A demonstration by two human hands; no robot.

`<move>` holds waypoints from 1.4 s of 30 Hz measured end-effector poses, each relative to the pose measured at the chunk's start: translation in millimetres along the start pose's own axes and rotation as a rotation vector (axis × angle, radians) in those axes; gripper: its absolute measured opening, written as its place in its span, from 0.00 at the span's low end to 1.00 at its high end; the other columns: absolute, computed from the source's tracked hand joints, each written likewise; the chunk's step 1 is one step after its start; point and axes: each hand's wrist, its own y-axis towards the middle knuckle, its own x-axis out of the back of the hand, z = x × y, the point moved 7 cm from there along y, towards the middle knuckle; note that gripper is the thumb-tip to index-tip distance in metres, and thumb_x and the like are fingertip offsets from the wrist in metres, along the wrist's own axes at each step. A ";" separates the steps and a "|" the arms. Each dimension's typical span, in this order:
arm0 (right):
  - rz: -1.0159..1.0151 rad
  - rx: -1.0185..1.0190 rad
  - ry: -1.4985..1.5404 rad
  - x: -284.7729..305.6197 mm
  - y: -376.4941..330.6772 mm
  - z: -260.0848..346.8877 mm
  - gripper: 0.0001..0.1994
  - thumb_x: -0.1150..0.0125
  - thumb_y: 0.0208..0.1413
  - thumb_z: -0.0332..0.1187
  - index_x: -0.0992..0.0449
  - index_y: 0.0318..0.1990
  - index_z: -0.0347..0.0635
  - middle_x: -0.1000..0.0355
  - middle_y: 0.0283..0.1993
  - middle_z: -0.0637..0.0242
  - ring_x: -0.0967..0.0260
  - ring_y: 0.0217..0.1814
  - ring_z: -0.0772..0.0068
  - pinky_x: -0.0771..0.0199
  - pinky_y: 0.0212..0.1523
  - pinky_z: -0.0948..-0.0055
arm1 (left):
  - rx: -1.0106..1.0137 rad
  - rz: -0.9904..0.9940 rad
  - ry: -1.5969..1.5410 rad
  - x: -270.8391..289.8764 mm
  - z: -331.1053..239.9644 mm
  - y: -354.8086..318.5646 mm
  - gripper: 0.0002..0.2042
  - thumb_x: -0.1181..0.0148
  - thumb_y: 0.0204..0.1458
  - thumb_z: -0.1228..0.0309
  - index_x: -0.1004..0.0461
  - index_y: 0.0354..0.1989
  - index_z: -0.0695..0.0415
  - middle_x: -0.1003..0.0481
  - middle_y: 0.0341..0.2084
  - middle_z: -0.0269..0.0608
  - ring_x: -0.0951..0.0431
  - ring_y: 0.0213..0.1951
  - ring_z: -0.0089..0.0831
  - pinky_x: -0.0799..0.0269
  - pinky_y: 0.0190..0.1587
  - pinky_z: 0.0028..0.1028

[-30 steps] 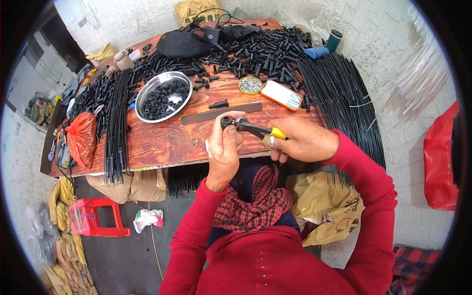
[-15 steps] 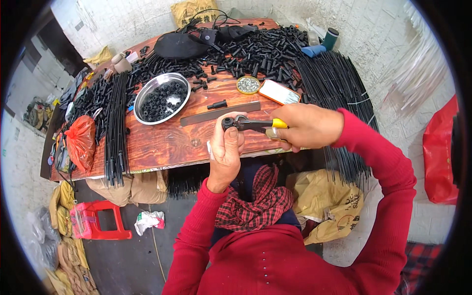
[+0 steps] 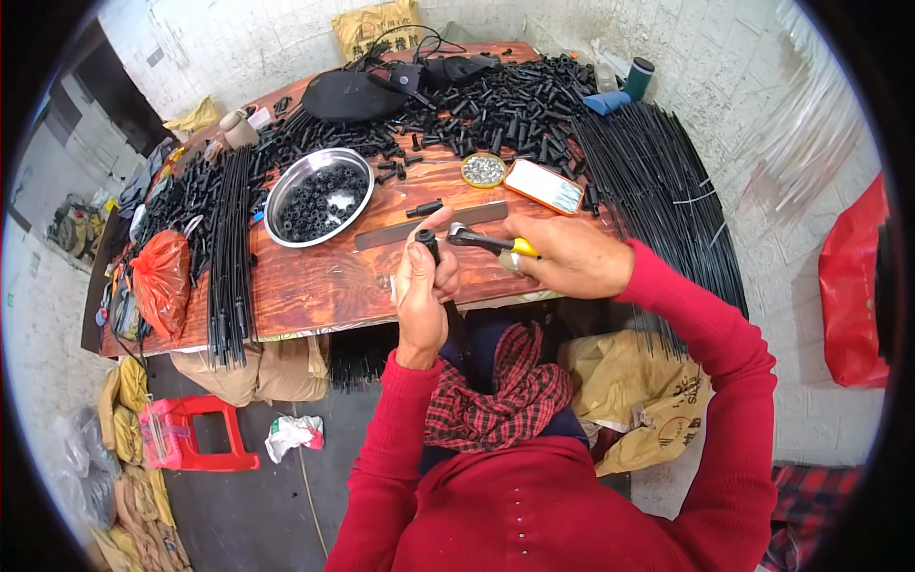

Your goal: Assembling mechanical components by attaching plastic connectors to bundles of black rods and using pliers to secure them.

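Over table (image 3: 315, 286), left grip (image 3: 424, 281) (closed) holds tube (image 3: 430, 246).

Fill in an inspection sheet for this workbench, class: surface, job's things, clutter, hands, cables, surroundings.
Surface: wooden table, crowded.
Job's things: small black tube piece in left hand; yellow-handled tool in right hand, tip at the piece.
Clutter: steel bowl of black parts, loose black tubes, black rod bundles, orange bag.
Hands: both closed on their items.
Cables: dark cords at the far edge.
Surroundings: red stool, red bag, tiled wall.

Black part (image 3: 428, 240), yellow-handled tool (image 3: 491, 243)
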 end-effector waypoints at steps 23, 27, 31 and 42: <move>-0.265 0.318 0.010 6.7 -0.6 5.2 0.15 0.45 0.60 0.33 0.28 0.51 0.37 0.27 0.35 0.50 0.26 0.38 0.49 0.29 0.38 0.58 | -0.209 -0.071 0.601 -5.4 -10.7 -3.1 0.20 0.56 0.67 0.65 0.38 0.65 0.58 0.30 0.28 0.28 0.36 0.28 0.14 0.37 0.30 0.18; -0.175 -0.022 -0.118 -25.1 -14.6 -89.9 0.08 0.39 0.56 0.32 0.27 0.33 0.36 0.30 0.20 0.57 0.27 0.22 0.61 0.31 0.25 0.64 | 0.127 0.020 0.231 22.9 84.8 -55.5 0.21 0.53 0.66 0.67 0.42 0.65 0.60 0.34 0.23 0.29 0.35 0.25 0.18 0.36 0.28 0.21; -0.254 -0.093 -0.335 -38.1 -20.8 -112.5 0.13 0.33 0.48 0.38 0.28 0.32 0.39 0.27 0.29 0.52 0.28 0.34 0.45 0.31 0.34 0.50 | 0.122 0.097 0.766 58.4 139.5 -129.0 0.21 0.53 0.66 0.64 0.44 0.63 0.62 0.29 0.40 0.43 0.27 0.43 0.32 0.31 0.51 0.31; -0.441 -0.064 -0.202 -48.4 -17.1 -128.9 0.23 0.30 0.44 0.30 0.27 0.50 0.41 0.32 0.51 0.57 0.37 0.55 0.50 0.35 0.55 0.58 | -0.277 -0.108 0.167 33.4 -57.2 -29.8 0.17 0.56 0.63 0.76 0.39 0.59 0.65 0.28 0.27 0.37 0.28 0.27 0.24 0.28 0.34 0.26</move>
